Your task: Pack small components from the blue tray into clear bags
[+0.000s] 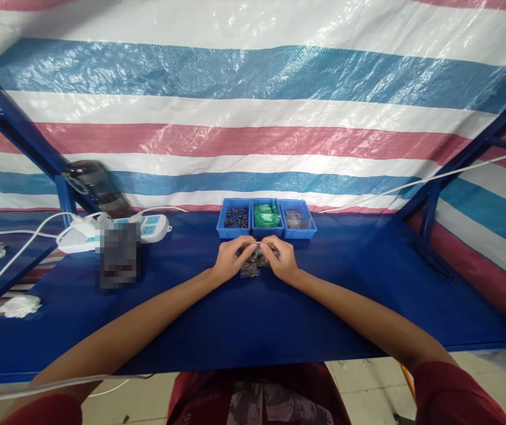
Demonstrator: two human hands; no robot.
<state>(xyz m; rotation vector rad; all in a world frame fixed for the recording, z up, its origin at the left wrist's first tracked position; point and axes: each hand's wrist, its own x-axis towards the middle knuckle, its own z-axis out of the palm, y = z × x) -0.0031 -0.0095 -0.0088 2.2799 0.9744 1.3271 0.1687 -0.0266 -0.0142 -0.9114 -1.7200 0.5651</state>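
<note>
My left hand (230,260) and my right hand (285,260) meet in front of three small blue bins. Thumb and fingers of both are pinched together, fingertips nearly touching, around a small thin thing (258,242) too tiny to name. Directly beneath them lies a heap of small clear packets (250,270) with dark and greenish contents, partly covered by my fingers. Beyond, the left bin (220,231) holds small black parts (242,221). Green packets (267,216) fill the middle bin (268,232), while clear plastic bags (297,219) lie in the right bin (299,234).
A white power strip (155,229) with plugs and cables sits at the left, beside a blurred-out dark object (119,257). Behind it leans a dark bottle (98,186). Crumpled white tissue (19,306) lies further left. Blue frame posts flank the blue table (253,330); striped sheeting hangs behind.
</note>
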